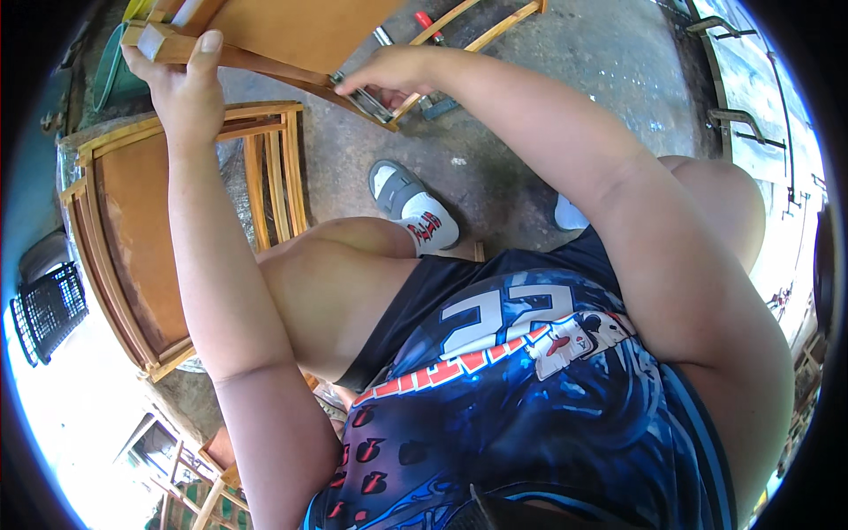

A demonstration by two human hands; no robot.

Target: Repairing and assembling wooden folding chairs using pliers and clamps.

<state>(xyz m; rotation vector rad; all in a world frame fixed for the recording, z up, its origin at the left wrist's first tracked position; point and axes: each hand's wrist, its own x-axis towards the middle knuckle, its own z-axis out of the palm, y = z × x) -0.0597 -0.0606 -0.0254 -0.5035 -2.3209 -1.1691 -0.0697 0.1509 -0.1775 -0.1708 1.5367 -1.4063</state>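
My left hand (185, 88) grips the upper left corner of a wooden piece (274, 31) with a brown panel and lighter wooden rails, its thumb on the rail. Under that piece's lower edge, my right hand (389, 79) has its fingers closed on a silver metal clamp (371, 106), partly hidden by the hand. Behind the hand, a red handle (427, 25) shows beside a narrow wooden frame (481, 35). A short bluish tool or block (442, 109) lies just below the right hand on the concrete floor.
Stacked wooden panelled frames (141, 256) stand at the left, with a black plastic basket (49, 309) beyond and more wooden furniture (199, 481) at the lower left. Several bar clamps (738, 115) line the bright surface at the right. My sandalled foot (397, 190) rests on the floor.
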